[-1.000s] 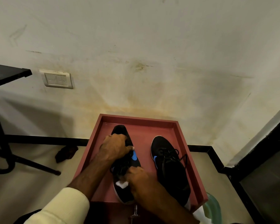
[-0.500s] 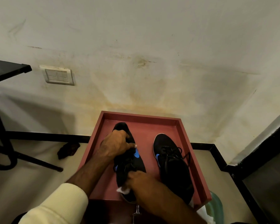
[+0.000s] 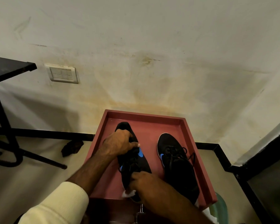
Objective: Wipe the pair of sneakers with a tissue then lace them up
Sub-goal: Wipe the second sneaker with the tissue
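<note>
A big cream wall (image 3: 152, 46) with brown stains is seen behind everything. A square red-brown tray with a raised rim (image 3: 144, 113) is set close up against it. What the tray is set on cannot be told. A black table (image 3: 6, 68) is seen well to the left of the tray.

Two black cloth sneakers with blue marks are laid inside the tray, side by side and apart, with their toes toward the tray's far rim. The left sneaker (image 3: 145, 164) is in the tray's left half. The right sneaker (image 3: 179, 172) is in its right half, and its laces are seen lying loose.

The left sneaker is held down near its toe by the left hand (image 3: 120, 143). That grip is wrapped over the top, with the thumb pressed on the side. The heel end, close to the tray's near rim, is touched by the right hand (image 3: 145, 181). A small crumpled white tissue (image 3: 128, 194) is pinched in that grip, and only a bit of it is seen.

The wiping step looks to be in hand. The thin tissue could be torn if it is rubbed too hard, and bits could be left on the shoe. The sneaker could be slid or tipped if the left grip is loosened. Loose laces could be snagged by the fingers.
</note>
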